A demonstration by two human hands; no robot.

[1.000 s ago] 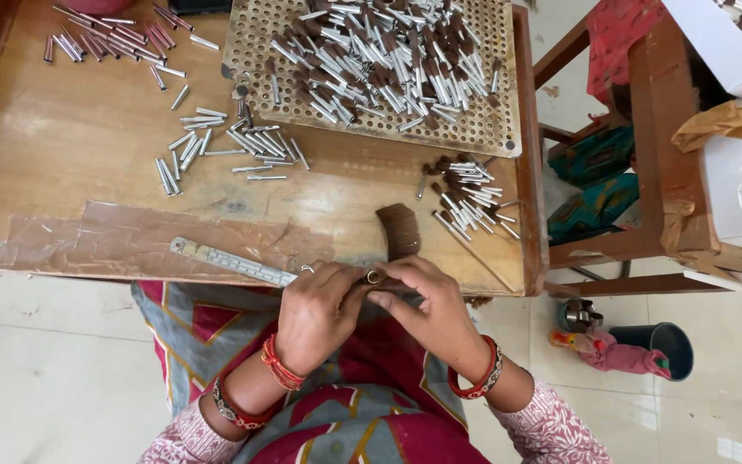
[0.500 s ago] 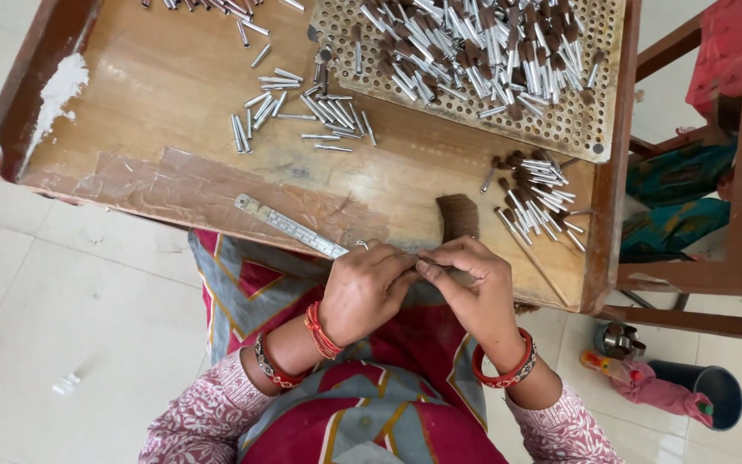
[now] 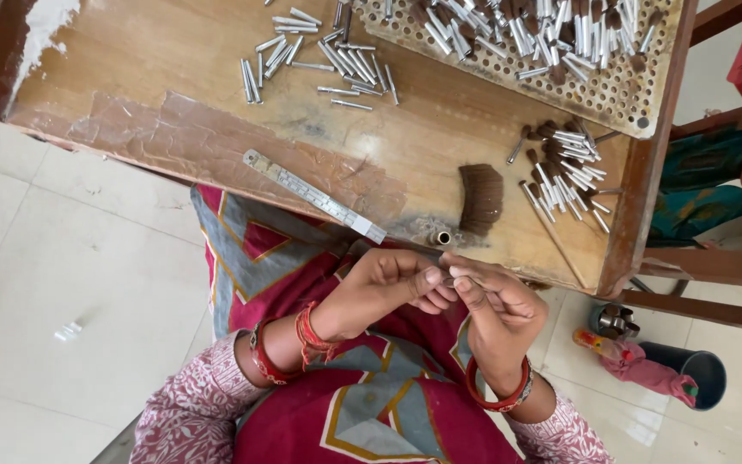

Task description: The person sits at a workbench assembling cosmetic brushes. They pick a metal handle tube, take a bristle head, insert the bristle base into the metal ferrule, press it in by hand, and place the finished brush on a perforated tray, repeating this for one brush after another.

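My left hand [image 3: 388,288] and my right hand [image 3: 491,305] meet fingertip to fingertip over my lap, just below the front edge of the wooden table [image 3: 173,77]. Between the fingers of both hands is pinched a small thin piece [image 3: 450,279], mostly hidden by them. On the table just above the hands stands a small metal ring [image 3: 443,238], with a dark brown tuft of bristles [image 3: 481,198] beside it. A metal ruler [image 3: 315,196] lies slanted along the table's front edge.
Several silver tubes [image 3: 319,60] lie loose mid-table, and several brown-tipped ones [image 3: 564,167] are heaped at the right. A perforated tray [image 3: 620,94] full of tubes sits at the back. A dark bucket [image 3: 693,378] and pink cloth [image 3: 637,357] are on the tiled floor.
Both hands have come off the table edge and drawn back toward my lap, still joined at the fingertips. The view has shifted so the table sits higher and farther left.
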